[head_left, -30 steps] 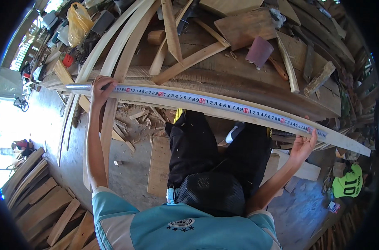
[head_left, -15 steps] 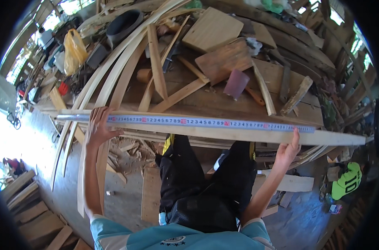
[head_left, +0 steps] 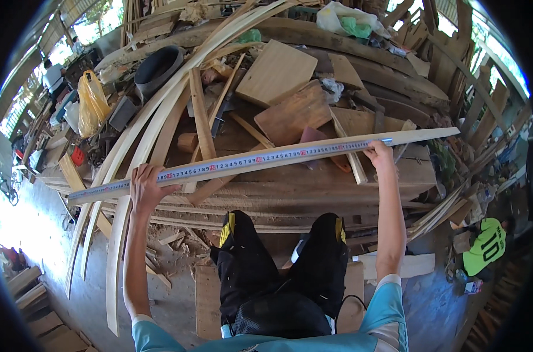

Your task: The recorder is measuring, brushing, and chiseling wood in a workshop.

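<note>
A long, pale wooden strip spans the view in front of me, its right end tilted farther away than its left. Along it lies a silvery measuring ruler with black and red markings. My left hand is closed over the ruler and strip left of the middle, thumb stretched to the right. Near the ruler's right end, my right hand grips the near edge with bent fingers, some of them hidden. Beneath the strip is a cluttered wooden workbench.
Curved wooden strips hang over the bench's left side. A thick wood block, a brown board and a black bucket lie beyond. A yellow bag is at far left. A person in a green shirt is low at right.
The strip's right end and my right hand have swung away from me, so strip and ruler now slant. The left hand stays closed on them, slightly nearer. The view has shifted a little.
</note>
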A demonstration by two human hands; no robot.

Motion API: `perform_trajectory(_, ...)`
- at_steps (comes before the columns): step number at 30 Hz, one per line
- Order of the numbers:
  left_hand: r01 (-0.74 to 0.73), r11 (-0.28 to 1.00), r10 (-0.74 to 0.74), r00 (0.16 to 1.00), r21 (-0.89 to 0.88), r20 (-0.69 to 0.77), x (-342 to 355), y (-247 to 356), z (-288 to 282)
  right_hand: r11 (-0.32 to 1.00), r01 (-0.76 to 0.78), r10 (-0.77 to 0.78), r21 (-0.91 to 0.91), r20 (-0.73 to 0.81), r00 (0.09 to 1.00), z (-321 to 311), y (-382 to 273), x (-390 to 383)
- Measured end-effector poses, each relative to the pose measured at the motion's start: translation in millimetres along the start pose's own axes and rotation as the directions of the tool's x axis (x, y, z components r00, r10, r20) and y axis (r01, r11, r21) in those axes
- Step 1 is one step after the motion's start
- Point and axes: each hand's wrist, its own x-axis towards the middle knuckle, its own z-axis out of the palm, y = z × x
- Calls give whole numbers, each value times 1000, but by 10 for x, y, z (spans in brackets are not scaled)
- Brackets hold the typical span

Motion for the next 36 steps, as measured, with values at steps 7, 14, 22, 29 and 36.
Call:
perform_trajectory(7,100,988,-85,989,-120,125,13,-44,83,912,-1,79,-411,171,982,-67,-139,-182)
perform_trajectory(14,6,967,11,998,-255,69,22,50,59,58,480,-336,-875,436,835,27,-44,-624)
perform_trajectory(22,-2,953,43,991,-304,126,-22,-28,95,-396,843,-295,-363,920,257,726,621,-1675)
perform_trajectory(29,-57,895,94,993,-442,64,-8,13,-17,-273,895,-156,-353,934,321,588,238,-1892)
perform_trajectory(36,-232,914,277,956,-333,96,64,966,-782,-56,829,235,-556,800,552,-409,-151,-2461)
